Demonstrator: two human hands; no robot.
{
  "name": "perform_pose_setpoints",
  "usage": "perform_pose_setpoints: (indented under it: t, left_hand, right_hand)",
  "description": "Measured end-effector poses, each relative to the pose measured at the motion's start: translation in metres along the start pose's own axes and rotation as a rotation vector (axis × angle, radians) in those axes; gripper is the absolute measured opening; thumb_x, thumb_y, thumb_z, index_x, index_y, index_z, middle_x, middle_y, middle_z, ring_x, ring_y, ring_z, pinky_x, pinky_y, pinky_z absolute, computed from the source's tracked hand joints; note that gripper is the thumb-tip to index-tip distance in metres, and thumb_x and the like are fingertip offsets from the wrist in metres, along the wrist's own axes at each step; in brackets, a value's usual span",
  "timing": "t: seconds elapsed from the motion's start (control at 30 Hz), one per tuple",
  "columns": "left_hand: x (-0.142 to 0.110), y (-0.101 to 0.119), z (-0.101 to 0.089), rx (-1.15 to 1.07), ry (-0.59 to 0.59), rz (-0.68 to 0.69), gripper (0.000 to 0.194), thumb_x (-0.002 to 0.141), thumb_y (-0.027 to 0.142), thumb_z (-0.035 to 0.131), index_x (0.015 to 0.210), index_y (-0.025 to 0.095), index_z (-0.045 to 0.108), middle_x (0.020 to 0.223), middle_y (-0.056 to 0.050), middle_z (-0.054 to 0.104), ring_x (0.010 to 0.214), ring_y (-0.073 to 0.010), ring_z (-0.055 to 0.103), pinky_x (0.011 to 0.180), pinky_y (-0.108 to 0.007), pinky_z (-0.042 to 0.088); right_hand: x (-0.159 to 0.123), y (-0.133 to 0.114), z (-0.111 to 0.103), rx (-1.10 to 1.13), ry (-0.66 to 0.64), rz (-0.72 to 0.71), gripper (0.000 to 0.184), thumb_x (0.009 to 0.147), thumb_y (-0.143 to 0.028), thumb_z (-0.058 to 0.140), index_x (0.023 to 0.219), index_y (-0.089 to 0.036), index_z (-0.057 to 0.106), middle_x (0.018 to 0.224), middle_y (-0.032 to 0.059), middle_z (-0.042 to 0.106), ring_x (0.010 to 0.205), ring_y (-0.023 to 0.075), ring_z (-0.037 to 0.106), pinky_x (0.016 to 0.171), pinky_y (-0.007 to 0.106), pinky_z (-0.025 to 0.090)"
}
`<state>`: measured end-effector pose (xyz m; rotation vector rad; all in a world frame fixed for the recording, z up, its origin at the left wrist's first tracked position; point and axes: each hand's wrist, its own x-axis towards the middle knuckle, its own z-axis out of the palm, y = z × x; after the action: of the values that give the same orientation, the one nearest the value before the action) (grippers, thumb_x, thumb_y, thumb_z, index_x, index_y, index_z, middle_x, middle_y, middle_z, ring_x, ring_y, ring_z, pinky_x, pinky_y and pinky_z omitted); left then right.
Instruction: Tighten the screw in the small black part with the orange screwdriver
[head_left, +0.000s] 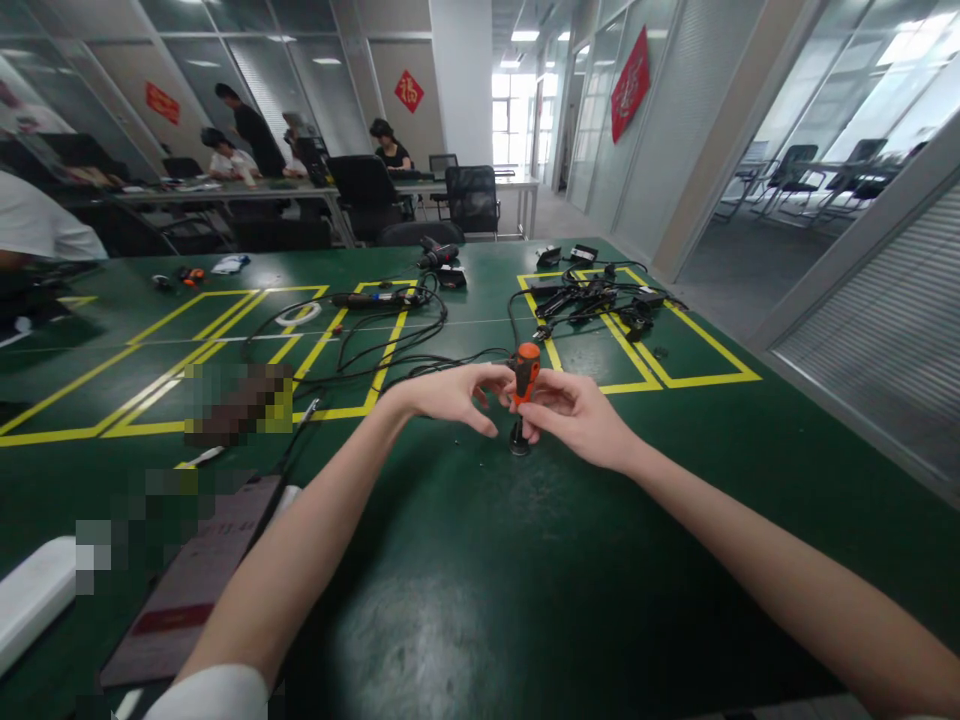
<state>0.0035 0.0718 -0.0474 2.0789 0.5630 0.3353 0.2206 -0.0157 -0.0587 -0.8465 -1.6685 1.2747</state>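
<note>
An orange-and-black screwdriver stands upright above the green table, its handle at the top. My right hand pinches it from the right side with thumb and fingers. Below the handle, its lower end meets a small round black part resting on the tabletop. My left hand is just left of the screwdriver, fingers curved and thumb apart, with nothing seen in it. Whether its fingertips touch the handle is hard to tell. A few tiny specks, perhaps screws, lie on the table below my left hand.
Black cables loop behind my hands. A drill lies farther back, and a heap of black parts sits at the right within yellow tape. A dark flat panel and a white object are at the left. People work behind.
</note>
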Motion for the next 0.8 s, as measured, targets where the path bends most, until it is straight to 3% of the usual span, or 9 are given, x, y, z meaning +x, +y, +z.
perform_pose_setpoints:
  t: [0.1, 0.17, 0.4, 0.57, 0.67, 0.8]
  left_hand:
    - [0.010, -0.019, 0.026, 0.040, -0.081, -0.012, 0.029, 0.063, 0.019, 0.086, 0.089, 0.017, 0.072, 0.090, -0.002, 0.071, 0.086, -0.0186, 0.064, 0.083, -0.031, 0.051]
    - [0.012, -0.024, 0.039, 0.025, -0.050, -0.016, 0.025, 0.069, 0.024, 0.084, 0.089, 0.016, 0.072, 0.088, -0.001, 0.070, 0.082, -0.0174, 0.063, 0.080, -0.030, 0.050]
    - [0.001, -0.031, 0.059, 0.061, 0.171, -0.057, 0.033, 0.073, 0.039, 0.084, 0.088, 0.014, 0.068, 0.082, -0.001, 0.065, 0.077, -0.0164, 0.058, 0.071, -0.028, 0.046]
    - [-0.008, -0.034, 0.075, 0.162, 0.349, -0.091, 0.040, 0.075, 0.047, 0.083, 0.092, 0.015, 0.065, 0.083, 0.000, 0.062, 0.074, -0.0149, 0.053, 0.068, -0.027, 0.043]
    - [-0.014, -0.032, 0.080, 0.221, 0.410, -0.099, 0.039, 0.075, 0.045, 0.082, 0.096, 0.016, 0.066, 0.089, -0.002, 0.065, 0.079, -0.0177, 0.057, 0.073, -0.029, 0.046]
    - [-0.029, -0.032, 0.079, 0.283, 0.450, -0.113, 0.029, 0.082, 0.030, 0.072, 0.109, 0.020, 0.071, 0.110, -0.006, 0.071, 0.102, -0.0233, 0.062, 0.096, -0.037, 0.048]
  right_hand:
    - [0.002, 0.002, 0.004, 0.028, 0.066, -0.038, 0.041, 0.083, -0.051, 0.078, 0.104, -0.021, 0.059, 0.083, -0.0003, 0.065, 0.062, 0.0136, 0.066, 0.059, 0.029, 0.059]
    - [0.004, 0.003, 0.006, 0.029, 0.115, -0.058, 0.042, 0.084, -0.055, 0.077, 0.101, -0.022, 0.056, 0.079, -0.0023, 0.064, 0.059, 0.0124, 0.064, 0.055, 0.027, 0.057]
    - [0.010, 0.007, 0.002, 0.014, 0.113, -0.027, 0.037, 0.085, -0.051, 0.076, 0.097, -0.018, 0.064, 0.074, -0.0008, 0.065, 0.056, 0.0131, 0.063, 0.055, 0.028, 0.057]
    - [0.014, 0.012, 0.003, 0.088, 0.124, -0.073, 0.038, 0.087, -0.046, 0.074, 0.109, -0.020, 0.057, 0.082, -0.0011, 0.067, 0.058, 0.0121, 0.065, 0.055, 0.026, 0.057]
    - [0.013, 0.012, 0.005, 0.080, 0.124, -0.090, 0.032, 0.088, -0.043, 0.073, 0.104, -0.021, 0.054, 0.079, -0.0034, 0.064, 0.057, 0.0107, 0.062, 0.053, 0.025, 0.054]
    - [0.010, 0.010, 0.007, 0.059, 0.124, -0.098, 0.028, 0.090, -0.044, 0.071, 0.094, -0.020, 0.056, 0.075, -0.0040, 0.061, 0.054, 0.0090, 0.057, 0.052, 0.023, 0.051]
